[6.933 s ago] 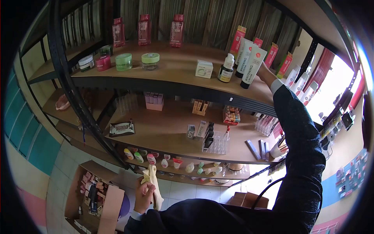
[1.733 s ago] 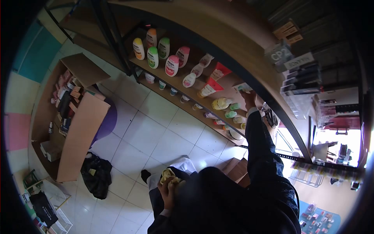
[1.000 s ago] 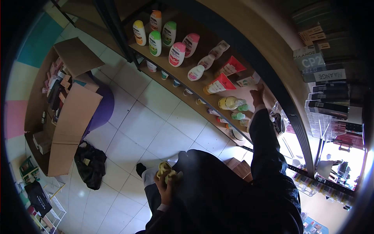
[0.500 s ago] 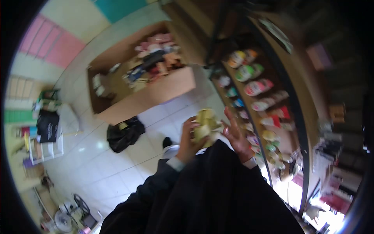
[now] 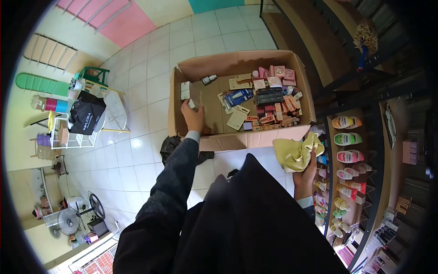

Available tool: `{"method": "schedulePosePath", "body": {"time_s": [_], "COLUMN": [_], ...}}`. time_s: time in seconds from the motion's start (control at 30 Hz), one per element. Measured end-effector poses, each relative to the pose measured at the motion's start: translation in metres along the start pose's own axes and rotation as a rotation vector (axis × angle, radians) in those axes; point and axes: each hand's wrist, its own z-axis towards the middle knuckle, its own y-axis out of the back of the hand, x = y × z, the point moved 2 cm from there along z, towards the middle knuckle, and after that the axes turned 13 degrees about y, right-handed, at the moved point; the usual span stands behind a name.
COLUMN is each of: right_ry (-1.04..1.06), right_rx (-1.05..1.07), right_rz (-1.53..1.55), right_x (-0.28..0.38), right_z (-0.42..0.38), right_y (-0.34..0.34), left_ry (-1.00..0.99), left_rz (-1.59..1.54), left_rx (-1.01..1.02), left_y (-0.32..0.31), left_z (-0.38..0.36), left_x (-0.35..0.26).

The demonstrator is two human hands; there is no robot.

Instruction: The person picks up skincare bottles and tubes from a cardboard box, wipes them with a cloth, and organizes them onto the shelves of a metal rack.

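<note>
Inside the left end of a large cardboard box (image 5: 248, 142), my left hand (image 5: 194, 119) has its thumb and fingers closed about a small white box (image 5: 192, 104). Another white carton (image 5: 186, 90) stands just beyond my fingertips, and a small dark bottle (image 5: 209, 80) lies farther off. My right hand (image 5: 305, 177) grips a crumpled yellow cloth (image 5: 292, 154) near the box's front right corner. Part of that hand is hidden behind the cloth's folds. Several cosmetics packages (image 5: 276, 109) are heaped in the right half of the cardboard box.
A shelf rack (image 5: 331, 150) with rows of bottles and tubes runs close along my right side. On the tiled floor, a black plastic bag (image 5: 169, 147) lies against the box's near side. A black tote bag (image 5: 86, 113) and a fan (image 5: 68, 221) are at left.
The yellow cloth, held in my left hand in front of me before, is now in my right hand. My left hand has reached into the cardboard box. The view has turned.
</note>
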Motion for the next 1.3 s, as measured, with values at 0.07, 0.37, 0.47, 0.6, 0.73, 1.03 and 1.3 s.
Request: {"method": "schedulePosePath", "body": {"time_s": [0.07, 0.37, 0.47, 0.6, 0.73, 1.03, 1.3], "right_ry": [0.031, -0.003, 0.072, 0.306, 0.845, 0.793, 0.54], "right_rx": [-0.053, -0.096, -0.106, 0.15, 0.609, 0.114, -0.113], "right_rz": [-0.033, -0.077, -0.16, -0.539, -1.428, -1.104, -0.116], "right_x": [-0.009, -0.032, -0.031, -0.014, -0.013, 0.032, 0.08], "right_z": [0.0, -0.004, 0.001, -0.001, -0.007, -0.02, -0.043], "right_y": [-0.013, -0.033, -0.032, -0.086, -0.167, -0.132, -0.074], "left_ry": [-0.023, -0.084, -0.409, -0.314, -0.656, -0.636, 0.219], "left_rz": [0.15, 0.512, 0.381, -0.093, -0.205, -0.373, -1.013], "left_rx": [0.025, 0.272, 0.134, 0.556, 0.579, 0.816, 1.246], "left_y": [-0.003, -0.018, 0.005, 0.024, 0.048, 0.051, 0.039], "left_z": [0.018, 0.041, 0.024, -0.018, -0.085, -0.143, -0.18], "left_x": [0.021, 0.064, 0.009, -0.072, -0.164, -0.212, -0.229]}}
